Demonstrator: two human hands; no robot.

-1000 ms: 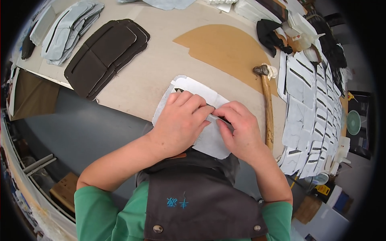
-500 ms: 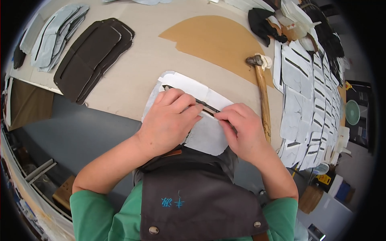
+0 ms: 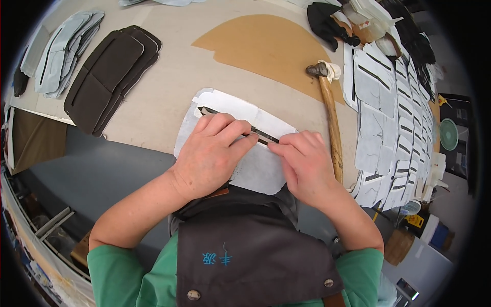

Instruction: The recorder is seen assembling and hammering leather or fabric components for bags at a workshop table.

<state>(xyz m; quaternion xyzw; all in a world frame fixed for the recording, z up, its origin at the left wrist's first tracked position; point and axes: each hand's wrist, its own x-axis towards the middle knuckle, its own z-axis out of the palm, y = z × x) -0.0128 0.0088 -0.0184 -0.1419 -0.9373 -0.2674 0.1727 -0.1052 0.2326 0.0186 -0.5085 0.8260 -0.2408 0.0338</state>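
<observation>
A light grey fabric panel point(image 3: 258, 171) with a white upper band and a long dark slot lies at the table's near edge, its lower part overhanging toward my lap. My left hand point(image 3: 215, 151) rests across the panel, its fingers bent and its thumb and fingertips pinching at the slot's edge. From the other side my right hand point(image 3: 307, 163) grips the slot's right end between thumb and forefinger. The two sets of fingertips are a short gap apart, with a bit of dark and brownish strip showing between them. My left palm hides part of the panel.
A wooden-handled hammer point(image 3: 330, 110) lies right of the panel. Beyond is a tan sheet point(image 3: 266, 46). Dark fabric pieces point(image 3: 110, 77) and grey pieces point(image 3: 64, 53) are stacked at left. Many slotted grey panels point(image 3: 376, 123) overlap at right. A black cloth point(image 3: 325, 23) lies far right.
My view has shifted slightly, so the table things sit a little further left. Both hands keep their pinch on the panel, the right fingertips slightly further left along the slot.
</observation>
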